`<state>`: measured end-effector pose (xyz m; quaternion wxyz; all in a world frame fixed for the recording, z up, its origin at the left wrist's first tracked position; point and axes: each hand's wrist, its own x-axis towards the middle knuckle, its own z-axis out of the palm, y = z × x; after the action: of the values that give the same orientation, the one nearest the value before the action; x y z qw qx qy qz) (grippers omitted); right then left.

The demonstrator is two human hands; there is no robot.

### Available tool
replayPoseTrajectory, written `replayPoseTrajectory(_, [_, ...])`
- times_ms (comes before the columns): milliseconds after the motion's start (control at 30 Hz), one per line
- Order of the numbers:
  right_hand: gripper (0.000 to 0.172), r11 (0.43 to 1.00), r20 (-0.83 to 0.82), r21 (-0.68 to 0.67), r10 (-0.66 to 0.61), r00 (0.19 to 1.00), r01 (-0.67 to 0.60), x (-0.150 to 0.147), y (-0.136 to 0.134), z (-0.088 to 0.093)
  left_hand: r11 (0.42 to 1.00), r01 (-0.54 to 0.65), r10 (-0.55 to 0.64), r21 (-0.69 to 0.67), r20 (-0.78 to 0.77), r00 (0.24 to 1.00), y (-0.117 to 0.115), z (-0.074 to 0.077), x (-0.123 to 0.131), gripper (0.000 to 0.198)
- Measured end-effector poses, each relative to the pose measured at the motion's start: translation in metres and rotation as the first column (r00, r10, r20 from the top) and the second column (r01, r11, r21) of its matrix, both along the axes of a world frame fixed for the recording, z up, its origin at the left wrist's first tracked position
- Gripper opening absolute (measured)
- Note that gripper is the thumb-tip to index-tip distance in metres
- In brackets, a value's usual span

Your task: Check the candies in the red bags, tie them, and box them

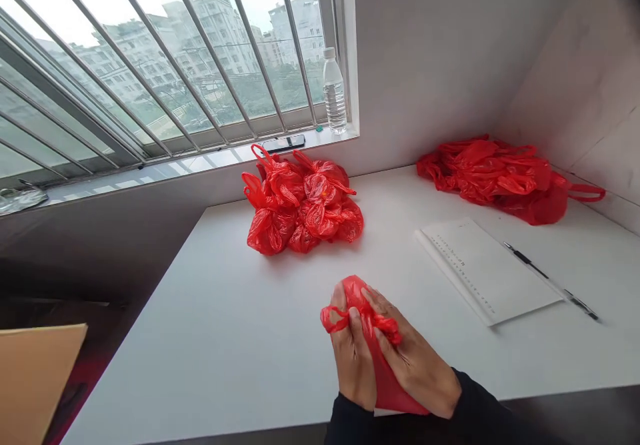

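Observation:
Near the table's front edge, a red plastic bag is between my two hands. My left hand is closed on its left side, the thumb pressing near a looped handle. From the right, my right hand grips the same bag, thumb and fingers over its gathered top. Part of the bag lies flat below the hands, toward the table edge. Whether anything is inside it I cannot tell. Farther back sits a cluster of several knotted, bulging red bags.
A heap of loose red bags lies at the back right. On the right are a notebook and a pen. A water bottle and a phone rest on the windowsill. Cardboard shows at lower left.

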<state>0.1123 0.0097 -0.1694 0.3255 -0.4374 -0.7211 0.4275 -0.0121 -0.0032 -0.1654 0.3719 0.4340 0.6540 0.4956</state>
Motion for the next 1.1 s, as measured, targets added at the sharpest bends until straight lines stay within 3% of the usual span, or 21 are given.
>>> replayPoseTrajectory(100, [0.060, 0.995, 0.088, 0.092, -0.039, 0.995, 0.031, -0.003, -0.003, -0.016, 1.000, 0.015, -0.015, 0.005, -0.116, 0.993, 0.002, -0.017, 0.000, 0.055])
replayPoseTrajectory(267, [0.063, 0.990, 0.124, 0.139, -0.046, 0.991, 0.029, -0.002, -0.002, -0.018, 0.999, 0.047, -0.049, -0.014, -0.266, 0.963, 0.005, -0.028, -0.002, 0.052])
replayPoseTrajectory(467, [0.060, 0.997, 0.131, 0.074, -0.019, 0.991, 0.009, -0.004, 0.000, -0.022, 0.995, 0.084, -0.098, -0.058, -0.301, 0.949, 0.012, -0.023, 0.000, 0.051])
replayPoseTrajectory(600, [0.060, 0.999, 0.070, 0.002, -0.045, 0.996, 0.045, -0.006, 0.001, -0.023, 0.995, 0.081, -0.094, -0.060, -0.272, 0.958, 0.016, -0.008, -0.001, 0.051])
replayPoseTrajectory(700, [0.060, 0.986, 0.049, -0.052, -0.158, 0.986, 0.160, -0.002, -0.002, -0.015, 1.000, -0.005, -0.003, -0.028, -0.302, 0.953, 0.010, 0.015, -0.015, 0.055])
replayPoseTrajectory(800, [0.060, 0.968, 0.064, 0.027, -0.250, 0.966, 0.249, 0.005, -0.005, -0.001, 0.984, -0.073, 0.142, 0.165, -0.460, 0.876, -0.003, 0.055, -0.047, 0.045])
replayPoseTrajectory(900, [0.065, 0.957, 0.192, 0.162, -0.271, 0.943, 0.242, 0.009, 0.000, 0.006, 0.856, -0.186, 0.470, 0.483, -0.575, 0.669, -0.007, 0.109, -0.094, 0.037])
replayPoseTrajectory(967, [0.072, 0.964, 0.311, 0.197, -0.235, 0.921, 0.180, 0.007, 0.008, 0.001, 0.754, -0.180, 0.617, 0.632, -0.586, 0.525, -0.002, 0.145, -0.130, 0.036])
replayPoseTrajectory(1033, [0.073, 0.986, 0.374, 0.134, -0.143, 0.916, 0.099, 0.003, 0.017, -0.009, 0.696, -0.167, 0.697, 0.699, -0.600, 0.393, 0.007, 0.172, -0.163, 0.034])
replayPoseTrajectory(1100, [0.061, 0.999, 0.357, 0.018, -0.044, 0.933, 0.041, 0.000, 0.027, -0.017, 0.677, -0.107, 0.722, 0.728, -0.630, 0.286, 0.014, 0.189, -0.189, 0.030])
